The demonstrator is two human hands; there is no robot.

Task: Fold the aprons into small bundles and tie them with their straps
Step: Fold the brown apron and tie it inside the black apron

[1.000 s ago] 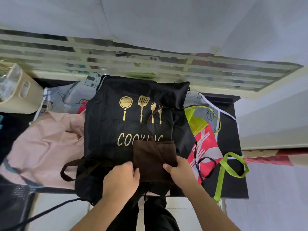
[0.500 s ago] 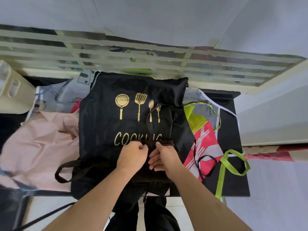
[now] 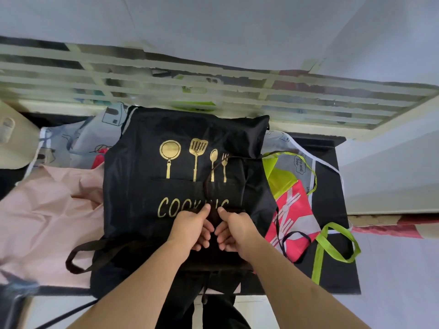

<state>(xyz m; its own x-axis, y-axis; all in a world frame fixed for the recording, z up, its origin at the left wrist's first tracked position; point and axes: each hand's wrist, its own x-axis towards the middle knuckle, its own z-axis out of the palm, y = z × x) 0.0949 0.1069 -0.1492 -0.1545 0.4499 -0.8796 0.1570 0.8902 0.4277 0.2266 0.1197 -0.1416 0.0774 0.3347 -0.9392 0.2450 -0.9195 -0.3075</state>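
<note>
Fingers point(image 3: 204, 211) on "COOK…"-print black apron point(image 3: 147, 186)

Black apron point(image 3: 147, 186): slightly glossy cloth, gold print.

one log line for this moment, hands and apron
left hand: grips folded dark brown cloth apron | right hand: grips same | resting on: black COOKING apron | brown strap: untied

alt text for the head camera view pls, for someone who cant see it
Both hands, left hand and right hand, grip a folded brown apron on top of a black apron printed with gold utensils. Pink apron lies left, a red apron with green straps right.
</note>
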